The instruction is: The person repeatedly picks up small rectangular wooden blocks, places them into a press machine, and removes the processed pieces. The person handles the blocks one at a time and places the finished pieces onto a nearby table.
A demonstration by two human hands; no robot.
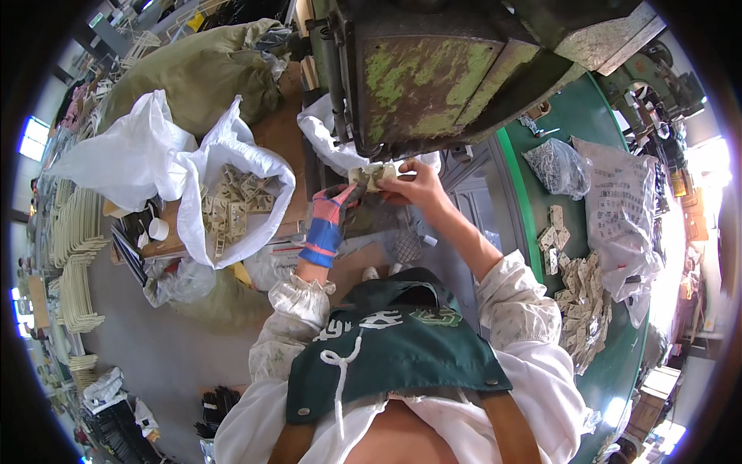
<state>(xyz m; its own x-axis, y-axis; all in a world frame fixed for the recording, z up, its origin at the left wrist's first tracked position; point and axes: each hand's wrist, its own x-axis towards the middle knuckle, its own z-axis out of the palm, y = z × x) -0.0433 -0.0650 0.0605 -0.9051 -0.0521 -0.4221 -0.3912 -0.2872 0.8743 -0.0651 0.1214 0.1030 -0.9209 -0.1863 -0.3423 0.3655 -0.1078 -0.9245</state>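
My left hand (pixel 332 215), in a red and blue glove with dark fingertips, pinches the left end of a small cream-coloured plate with darker spots or holes (pixel 373 177). Bare, my right hand (pixel 417 185) grips the same plate at its right end, fingers bent round it. The plate is held just in front of the lower edge of a worn green machine (pixel 433 85). Part of it is hidden by my fingers. Behind my hands, under the machine, hangs an open white sack (pixel 318 127).
To the left, an open white sack (pixel 280 189) holds many similar plates (pixel 236 203). On the green table (pixel 533 178) at right lie a plate pile (pixel 581 305), a clear bag of small metal parts (pixel 558 166) and a printed sack (pixel 622 209). A large olive sack (pixel 193 73) stands far left.
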